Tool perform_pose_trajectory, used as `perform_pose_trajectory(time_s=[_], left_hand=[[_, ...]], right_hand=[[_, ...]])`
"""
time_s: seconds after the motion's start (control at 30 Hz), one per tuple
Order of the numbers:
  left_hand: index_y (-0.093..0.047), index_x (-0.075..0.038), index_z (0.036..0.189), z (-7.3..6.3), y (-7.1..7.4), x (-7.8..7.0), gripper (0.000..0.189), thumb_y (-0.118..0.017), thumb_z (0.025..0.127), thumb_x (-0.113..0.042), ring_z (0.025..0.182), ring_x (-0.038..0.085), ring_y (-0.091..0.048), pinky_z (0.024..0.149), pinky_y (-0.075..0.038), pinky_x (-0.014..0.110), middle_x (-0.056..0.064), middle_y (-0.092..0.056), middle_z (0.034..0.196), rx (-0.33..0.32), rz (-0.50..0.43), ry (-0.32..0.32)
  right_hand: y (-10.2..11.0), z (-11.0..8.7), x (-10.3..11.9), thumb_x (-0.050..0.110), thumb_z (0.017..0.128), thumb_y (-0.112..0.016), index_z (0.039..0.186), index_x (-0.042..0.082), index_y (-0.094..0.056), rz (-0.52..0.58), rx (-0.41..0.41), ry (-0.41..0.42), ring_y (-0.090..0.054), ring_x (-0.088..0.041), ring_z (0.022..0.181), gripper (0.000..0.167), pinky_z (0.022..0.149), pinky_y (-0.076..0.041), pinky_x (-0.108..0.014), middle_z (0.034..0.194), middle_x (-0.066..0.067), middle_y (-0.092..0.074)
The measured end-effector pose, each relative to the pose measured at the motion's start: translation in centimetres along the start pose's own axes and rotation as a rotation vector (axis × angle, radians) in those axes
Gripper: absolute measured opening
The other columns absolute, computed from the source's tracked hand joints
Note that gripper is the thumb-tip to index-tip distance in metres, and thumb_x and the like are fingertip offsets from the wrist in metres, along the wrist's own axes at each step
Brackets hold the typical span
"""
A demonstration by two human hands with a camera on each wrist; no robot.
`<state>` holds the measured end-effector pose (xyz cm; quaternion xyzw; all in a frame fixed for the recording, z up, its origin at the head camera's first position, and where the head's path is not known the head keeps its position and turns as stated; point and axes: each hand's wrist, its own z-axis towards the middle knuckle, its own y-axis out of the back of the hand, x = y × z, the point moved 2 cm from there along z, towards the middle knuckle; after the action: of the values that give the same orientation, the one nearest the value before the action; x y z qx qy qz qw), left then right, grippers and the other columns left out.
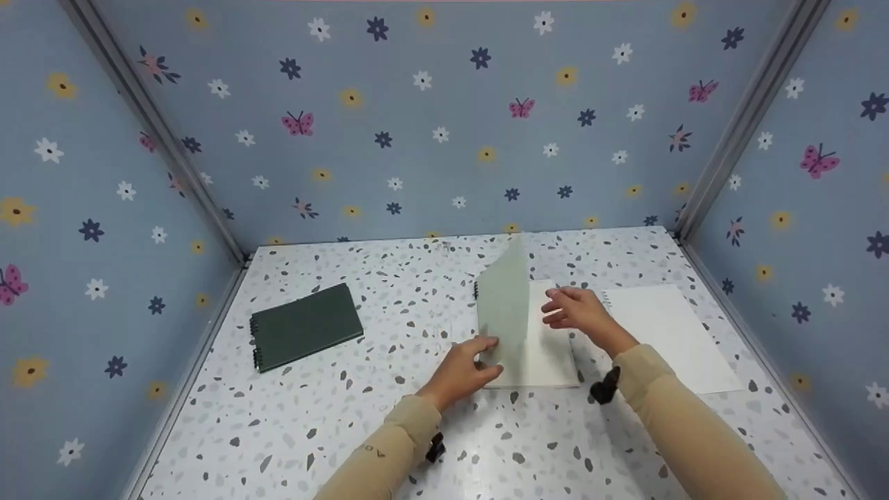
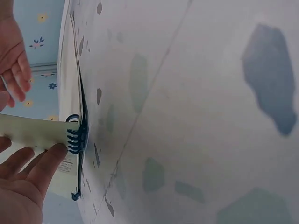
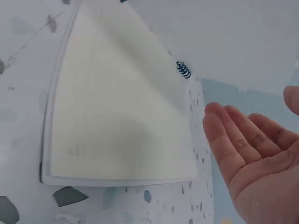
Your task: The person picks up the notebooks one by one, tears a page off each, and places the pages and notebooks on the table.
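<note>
A spiral notebook [image 1: 552, 361] lies on the speckled table with its pale green cover [image 1: 507, 298] standing nearly upright. Its blank cream page [image 3: 117, 107] shows beneath, and the dark coil [image 2: 76, 140] runs along the left edge. My left hand [image 1: 462, 371] touches the outer face of the cover low down, near the coil, fingers extended [image 2: 51, 161] against it. To the right of the raised cover, my right hand [image 1: 583, 316] hovers over the page's right side, fingers loosely extended and holding nothing.
A dark green spiral notebook [image 1: 305, 326] lies at the left of the table. On the right, partly behind the right forearm, is a white spiral pad [image 1: 677, 333]. Flowered panels [image 1: 444, 125] enclose the back and both sides.
</note>
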<state>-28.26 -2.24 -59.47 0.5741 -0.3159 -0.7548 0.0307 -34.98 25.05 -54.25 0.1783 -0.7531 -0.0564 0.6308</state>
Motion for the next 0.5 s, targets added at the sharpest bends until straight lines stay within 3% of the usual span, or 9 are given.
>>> perform_pose_trajectory(time_s=[0.1, 0.2, 0.33, 0.5], left_hand=[[-0.071, -0.002, 0.141, 0.4, -0.3, -0.3, 0.049, -0.080, 0.097, -0.021, 0.134, 0.033, -0.069, 0.111, -0.059, 0.043, 0.016, -0.071, 0.145, 0.016, 0.111, -0.004], [-0.077, -0.009, 0.134, 0.9, -0.9, -0.7, 0.040, -0.081, 0.097, -0.025, 0.126, 0.026, -0.074, 0.109, -0.060, 0.038, 0.008, -0.076, 0.138, 0.035, 0.236, -0.022], [-0.081, -0.014, 0.115, 1.2, -2.1, -0.9, 0.024, -0.082, 0.097, -0.030, 0.103, 0.018, -0.077, 0.094, -0.062, 0.030, 0.001, -0.082, 0.118, 0.061, 0.444, -0.082], [-0.075, -0.015, 0.090, 1.4, -3.0, -1.0, 0.021, -0.083, 0.096, -0.033, 0.076, 0.011, -0.063, 0.074, -0.057, 0.027, -0.003, -0.075, 0.093, 0.102, 0.659, -0.137]], right_hand=[[0.5, 0.1, 1.3, 0.039, 0.116, -0.051, 0.147, -0.008, -0.059, 0.031, -0.005, 0.000, -0.079, -0.020, 0.095, 0.056, 0.087, -0.068, -0.033, 0.127, -0.026, -0.074], [0.8, 0.1, 1.8, 0.034, 0.113, -0.060, 0.143, -0.009, -0.062, 0.004, -0.030, -0.017, -0.079, -0.017, 0.087, 0.052, 0.082, -0.068, -0.032, 0.125, -0.026, -0.075], [0.9, 0.3, 1.3, 0.016, 0.103, -0.072, 0.141, -0.014, -0.060, -0.108, -0.082, -0.060, -0.078, -0.016, 0.081, 0.050, 0.076, -0.068, -0.032, 0.125, -0.029, -0.074], [1.1, 0.6, -0.7, 0.008, 0.096, -0.075, 0.128, -0.012, -0.065, -0.301, -0.155, -0.124, -0.073, -0.017, 0.079, 0.039, 0.069, -0.063, -0.028, 0.111, -0.022, -0.073]])
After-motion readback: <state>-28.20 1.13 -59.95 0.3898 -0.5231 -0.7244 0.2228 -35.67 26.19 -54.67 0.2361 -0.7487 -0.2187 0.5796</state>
